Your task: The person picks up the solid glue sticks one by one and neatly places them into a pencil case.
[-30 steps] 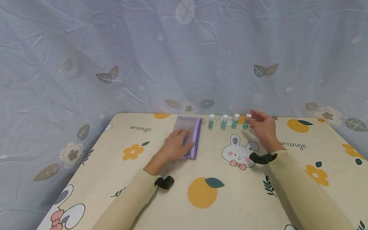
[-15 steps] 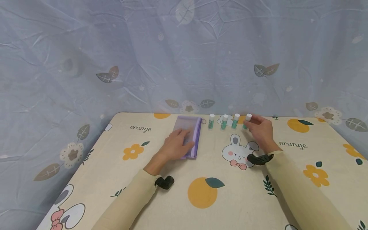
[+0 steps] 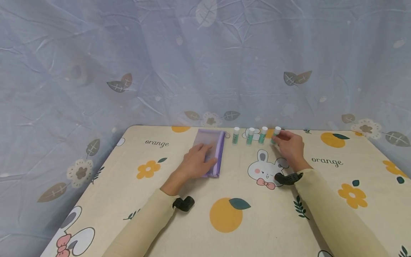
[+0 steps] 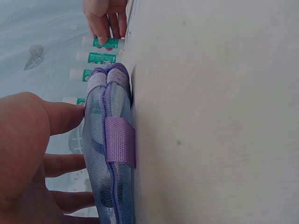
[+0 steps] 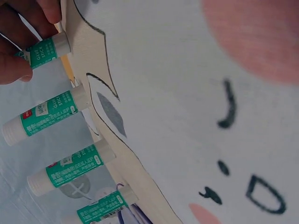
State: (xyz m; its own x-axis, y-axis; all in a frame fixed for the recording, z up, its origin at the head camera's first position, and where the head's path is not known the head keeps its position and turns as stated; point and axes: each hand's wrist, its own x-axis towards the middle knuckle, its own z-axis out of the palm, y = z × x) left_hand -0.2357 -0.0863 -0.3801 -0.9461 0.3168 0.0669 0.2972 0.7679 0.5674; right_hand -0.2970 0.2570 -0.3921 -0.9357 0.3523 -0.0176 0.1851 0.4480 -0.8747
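Can read "GLUE STICK" on green label of glue stick (image 5: 44, 52) in R wrist view only, too small in head view; can see seam + purple tab (image 4: 120, 141) of mesh pouch (image 4: 96, 154) up close in L wrist view. Pinches stick betw. thumb & fingers of R hand (image 3: 290, 146): upright, long axis vert., white top up, far side of table (image 3: 179, 232), just right of 3 matching sticks (image 3: 249, 137). Rests L hand (image 3: 196, 162), fingers loosely spread, atop pouch, left of sticks.

The pouch (image 3: 209, 136) is woven mesh, the 4 glue sticks (image 5: 49, 112) smooth plastic, the tablecloth (image 3: 273, 225) matt.
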